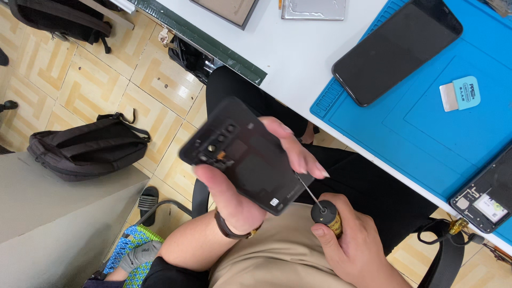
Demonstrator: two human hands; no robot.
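Observation:
My left hand [266, 176] grips a black phone back cover [242, 154] with camera cut-outs, held over my lap with its inner side up. My right hand [349, 242] holds a small screwdriver [322, 210] with a black and yellow handle. Its thin shaft points up to the cover's lower right edge, near my left fingertips. A dark strap sits on my left wrist.
A blue work mat [426, 128] lies on the white table [298, 48]. On it are a black phone [397, 48], screen up, a light blue scraper tool [461, 93] and an opened phone body [485, 200]. Two black bags [88, 146] rest on the tiled floor.

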